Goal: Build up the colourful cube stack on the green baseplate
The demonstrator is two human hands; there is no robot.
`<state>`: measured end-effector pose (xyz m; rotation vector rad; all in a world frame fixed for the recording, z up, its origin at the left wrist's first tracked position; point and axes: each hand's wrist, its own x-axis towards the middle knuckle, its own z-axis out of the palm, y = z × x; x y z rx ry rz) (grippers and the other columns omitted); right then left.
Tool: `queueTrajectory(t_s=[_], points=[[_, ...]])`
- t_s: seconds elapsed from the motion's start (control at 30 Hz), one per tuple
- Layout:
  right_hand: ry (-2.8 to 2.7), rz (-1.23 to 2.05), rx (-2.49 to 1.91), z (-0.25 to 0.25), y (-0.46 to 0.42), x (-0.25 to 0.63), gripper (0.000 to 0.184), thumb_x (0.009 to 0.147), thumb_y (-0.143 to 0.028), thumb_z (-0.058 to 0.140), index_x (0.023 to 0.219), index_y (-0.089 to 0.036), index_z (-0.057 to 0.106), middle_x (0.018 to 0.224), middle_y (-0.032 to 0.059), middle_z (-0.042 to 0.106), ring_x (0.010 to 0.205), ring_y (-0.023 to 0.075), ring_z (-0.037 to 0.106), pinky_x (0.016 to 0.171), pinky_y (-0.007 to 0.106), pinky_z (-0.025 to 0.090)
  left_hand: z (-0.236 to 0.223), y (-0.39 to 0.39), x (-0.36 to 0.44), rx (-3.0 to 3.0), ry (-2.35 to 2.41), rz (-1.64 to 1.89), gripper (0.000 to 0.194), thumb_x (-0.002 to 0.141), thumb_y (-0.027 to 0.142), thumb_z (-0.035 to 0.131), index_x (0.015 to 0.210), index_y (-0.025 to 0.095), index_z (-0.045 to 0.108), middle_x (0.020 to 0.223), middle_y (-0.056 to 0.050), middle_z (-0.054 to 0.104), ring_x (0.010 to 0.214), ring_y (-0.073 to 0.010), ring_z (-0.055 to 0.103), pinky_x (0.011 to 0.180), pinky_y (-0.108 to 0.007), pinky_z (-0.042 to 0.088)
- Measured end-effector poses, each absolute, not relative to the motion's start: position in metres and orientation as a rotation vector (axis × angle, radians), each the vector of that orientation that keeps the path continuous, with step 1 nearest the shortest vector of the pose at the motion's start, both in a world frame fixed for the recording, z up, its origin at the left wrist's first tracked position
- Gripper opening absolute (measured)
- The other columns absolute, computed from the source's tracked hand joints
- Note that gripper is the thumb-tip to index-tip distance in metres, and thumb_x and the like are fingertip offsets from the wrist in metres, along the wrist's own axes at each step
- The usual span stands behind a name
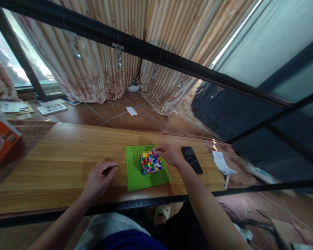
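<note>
A block of many-coloured toy bricks [150,162] stands on a green studded baseplate [134,178] on the wooden table. My right hand [168,154] reaches over the plate's right side, with its thumb and fingertips pinched at the block's far right corner. What those fingertips hold, if anything, is too small to make out. Left of the plate, just above the tabletop, my left hand [100,177] is closed in a pinch. Between its thumb and forefinger shows a tiny toy brick [117,167], yellowish and green, apart from the plate.
A black phone [192,159] lies on the table [88,146] right of the plate. White paper [221,162] rests past the table's right end. An orange box [2,142] stands at the left. A dark metal bar [146,52] crosses in front of the curtains [94,69].
</note>
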<state>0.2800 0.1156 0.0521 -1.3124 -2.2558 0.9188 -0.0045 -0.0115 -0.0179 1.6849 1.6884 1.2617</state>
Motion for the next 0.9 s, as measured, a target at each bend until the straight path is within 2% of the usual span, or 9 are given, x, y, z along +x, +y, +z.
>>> queueTrajectory(t_s=[0.3,0.37,0.53,0.7,0.9], points=[[-2.026,1.115,-1.308,0.04,0.112,0.283,0.017,0.08,-0.025,0.064,0.09,-0.018,0.076,0.088,0.0041,0.077,0.08,0.0178,0.07,0.078,0.031,0.054,-0.024,-0.012,-0.005,1.628,1.666,1.295,0.025,0.084,0.044,0.058,0.092,0.024,0.071,0.089,-0.003,0.072,0.085,-0.0191,0.066,0.079,-0.031,0.052],[-1.96,1.055,-1.331,0.04,0.108,0.282,0.019,0.079,-0.025,0.065,0.092,-0.017,0.076,0.089,0.0049,0.076,0.081,0.0183,0.069,0.078,0.032,0.054,-0.025,-0.012,-0.005,1.605,1.656,1.302,0.026,0.085,0.044,0.057,0.093,0.024,0.071,0.09,-0.003,0.073,0.086,-0.0189,0.066,0.08,-0.032,0.053],[-1.823,0.609,-1.331,0.058,0.079,0.258,0.018,0.085,-0.021,0.057,0.091,-0.017,0.074,0.089,0.0072,0.073,0.083,0.0183,0.067,0.076,0.03,0.052,-0.024,-0.013,-0.004,1.581,1.637,1.307,0.025,0.085,0.042,0.058,0.091,0.023,0.072,0.089,-0.003,0.072,0.086,-0.0184,0.066,0.081,-0.032,0.053],[-2.087,0.715,-1.095,0.06,0.035,0.197,0.017,0.091,-0.02,0.056,0.095,-0.023,0.072,0.093,0.0034,0.072,0.09,0.0158,0.065,0.084,0.028,0.05,-0.022,-0.013,-0.004,1.518,1.621,1.305,0.027,0.084,0.043,0.058,0.093,0.022,0.071,0.091,-0.004,0.073,0.086,-0.0186,0.067,0.084,-0.033,0.054],[-2.135,0.779,-1.152,0.026,0.02,0.152,0.019,0.09,-0.015,0.057,0.1,-0.023,0.071,0.097,0.0042,0.071,0.095,0.0162,0.063,0.087,0.028,0.049,-0.024,-0.013,-0.006,1.441,1.577,1.347,0.032,0.082,0.046,0.058,0.095,0.02,0.071,0.096,-0.007,0.074,0.089,-0.0204,0.067,0.088,-0.037,0.055]])
